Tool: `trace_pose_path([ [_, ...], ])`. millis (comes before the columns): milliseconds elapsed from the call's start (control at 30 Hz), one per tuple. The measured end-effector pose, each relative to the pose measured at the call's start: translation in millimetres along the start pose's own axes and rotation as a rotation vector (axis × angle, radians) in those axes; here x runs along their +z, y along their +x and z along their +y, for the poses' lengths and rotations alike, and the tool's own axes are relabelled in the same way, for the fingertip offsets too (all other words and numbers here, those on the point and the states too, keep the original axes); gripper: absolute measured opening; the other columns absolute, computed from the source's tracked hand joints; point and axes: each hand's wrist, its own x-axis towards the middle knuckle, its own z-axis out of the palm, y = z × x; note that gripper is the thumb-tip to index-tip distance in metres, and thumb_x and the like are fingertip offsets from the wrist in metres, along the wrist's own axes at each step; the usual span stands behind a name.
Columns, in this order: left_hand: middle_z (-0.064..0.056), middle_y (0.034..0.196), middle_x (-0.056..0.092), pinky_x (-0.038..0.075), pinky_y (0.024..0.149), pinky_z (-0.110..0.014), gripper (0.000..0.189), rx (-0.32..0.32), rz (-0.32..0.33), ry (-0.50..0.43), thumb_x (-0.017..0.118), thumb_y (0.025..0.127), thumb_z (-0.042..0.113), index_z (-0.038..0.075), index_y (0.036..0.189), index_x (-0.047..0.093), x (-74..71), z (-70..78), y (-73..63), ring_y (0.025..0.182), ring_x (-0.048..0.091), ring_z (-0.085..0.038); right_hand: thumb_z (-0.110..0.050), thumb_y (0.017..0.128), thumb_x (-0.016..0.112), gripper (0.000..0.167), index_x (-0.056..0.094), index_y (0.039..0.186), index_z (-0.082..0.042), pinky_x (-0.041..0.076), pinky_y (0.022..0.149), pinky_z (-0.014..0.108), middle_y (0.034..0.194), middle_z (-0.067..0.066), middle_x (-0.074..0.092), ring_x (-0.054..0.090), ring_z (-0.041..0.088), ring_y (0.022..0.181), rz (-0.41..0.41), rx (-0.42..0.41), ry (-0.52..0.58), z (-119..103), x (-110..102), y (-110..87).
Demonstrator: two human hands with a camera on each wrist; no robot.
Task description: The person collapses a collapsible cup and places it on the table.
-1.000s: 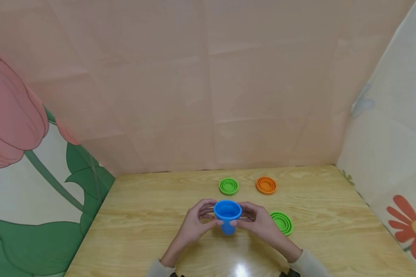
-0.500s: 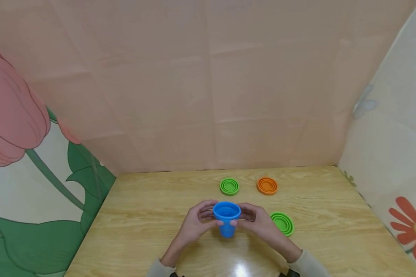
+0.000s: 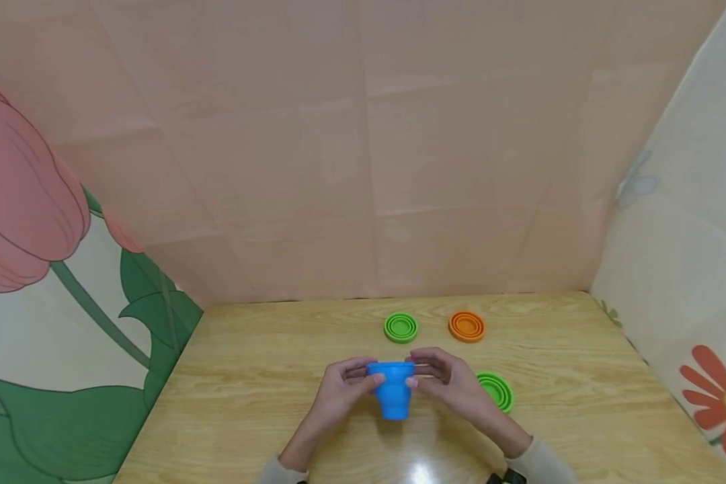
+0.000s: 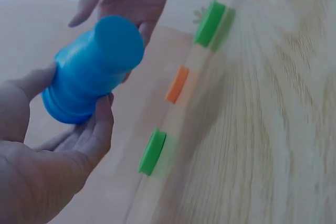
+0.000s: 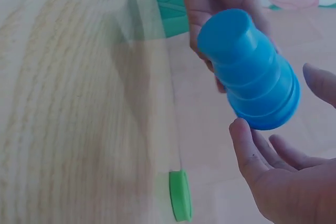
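Observation:
A blue collapsible cup [image 3: 393, 391], drawn out to full height with stepped walls, is held up over the table at the front middle. My left hand [image 3: 337, 395] grips it near the rim from the left, thumb on the near side and fingers behind. In the left wrist view the flat base of the cup [image 4: 97, 69] points toward the camera. On the other side, my right hand [image 3: 454, 388] has its fingers spread around the rim. The right wrist view shows one fingertip [image 5: 239, 124] right at the rim, with the thumb [image 5: 319, 82] standing apart from the cup.
Flattened collapsible cups lie on the wooden table [image 3: 266, 376]: a green one [image 3: 401, 327] and an orange one [image 3: 466, 326] toward the back, another green one [image 3: 497, 392] beside my right forearm. A pink cloth backdrop [image 3: 290, 168] rises behind the table's far edge.
The blue cup has tilted so its side faces the head camera and its inside no longer shows. The right hand's thumb and fingers have loosened at the rim. The flattened cups stayed put.

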Motion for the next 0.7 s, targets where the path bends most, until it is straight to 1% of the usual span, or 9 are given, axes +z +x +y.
trace_pose_path([
  [100, -0.024, 0.129, 0.072, 0.067, 0.094, -0.037, 0.061, -0.064, 0.012, -0.077, 0.078, 0.096, 0.034, -0.006, 0.138, 0.061, 0.4, 3.2, -0.1, 0.114, 0.075, -0.029, -0.026, 0.097, 0.077, 0.056, 0.056, 0.144, -0.002, 0.065, 0.095, 0.028, 0.147, 0.025, 0.059, 0.061, 0.044, 0.133, 0.003, 0.001, 0.005, -4.8, -0.1, -0.2],
  [167, -0.026, 0.129, 0.072, 0.066, 0.095, -0.039, 0.064, -0.096, 0.017, -0.119, 0.077, 0.097, 0.034, -0.010, 0.140, 0.058, 0.6, 5.1, 0.0, 0.113, 0.075, -0.029, -0.027, 0.097, 0.077, 0.053, 0.059, 0.141, -0.003, 0.065, 0.094, 0.028, 0.144, 0.024, 0.062, 0.063, 0.044, 0.131, 0.004, -0.003, -0.009, -6.5, 0.5, -0.3],
  [233, -0.026, 0.128, 0.072, 0.066, 0.095, -0.039, 0.065, -0.117, 0.010, -0.140, 0.076, 0.098, 0.034, -0.011, 0.140, 0.056, 0.7, 5.8, 0.3, 0.110, 0.076, -0.027, -0.028, 0.097, 0.077, 0.048, 0.063, 0.137, -0.006, 0.065, 0.093, 0.027, 0.140, 0.021, 0.066, 0.066, 0.040, 0.128, 0.006, -0.010, -0.029, -6.8, 1.2, 0.0],
  [300, -0.025, 0.124, 0.074, 0.067, 0.093, -0.038, 0.063, -0.132, 0.000, -0.150, 0.076, 0.098, 0.034, -0.011, 0.137, 0.059, 1.1, 5.4, 0.8, 0.105, 0.077, -0.024, -0.029, 0.097, 0.077, 0.042, 0.068, 0.132, -0.008, 0.065, 0.092, 0.026, 0.134, 0.017, 0.071, 0.069, 0.034, 0.123, 0.014, -0.024, -0.055, -5.4, 2.0, 0.6],
  [433, -0.022, 0.118, 0.077, 0.067, 0.090, -0.036, 0.056, -0.135, -0.027, -0.158, 0.076, 0.098, 0.033, -0.010, 0.132, 0.064, 2.7, 4.6, 0.3, 0.097, 0.077, -0.018, -0.032, 0.097, 0.077, 0.032, 0.074, 0.124, -0.014, 0.063, 0.092, 0.023, 0.124, 0.008, 0.077, 0.072, 0.019, 0.114, 0.049, -0.026, -0.088, -2.0, 3.1, 1.7],
  [567, -0.022, 0.119, 0.077, 0.067, 0.091, -0.037, 0.058, -0.141, -0.022, -0.148, 0.075, 0.098, 0.035, -0.010, 0.132, 0.063, 2.9, 3.6, -2.3, 0.098, 0.077, -0.018, -0.032, 0.097, 0.077, 0.029, 0.076, 0.122, -0.015, 0.061, 0.093, 0.023, 0.122, 0.007, 0.078, 0.072, 0.016, 0.112, 0.055, -0.019, -0.081, 1.1, 4.4, 1.9],
  [700, -0.020, 0.122, 0.075, 0.067, 0.092, -0.037, 0.063, -0.167, 0.005, -0.087, 0.073, 0.099, 0.041, -0.009, 0.135, 0.062, 1.7, 4.1, -3.7, 0.103, 0.075, -0.020, -0.033, 0.099, 0.074, 0.030, 0.076, 0.124, -0.016, 0.060, 0.096, 0.024, 0.125, 0.008, 0.077, 0.072, 0.016, 0.112, 0.036, -0.009, -0.053, 3.6, 5.2, 2.5],
])
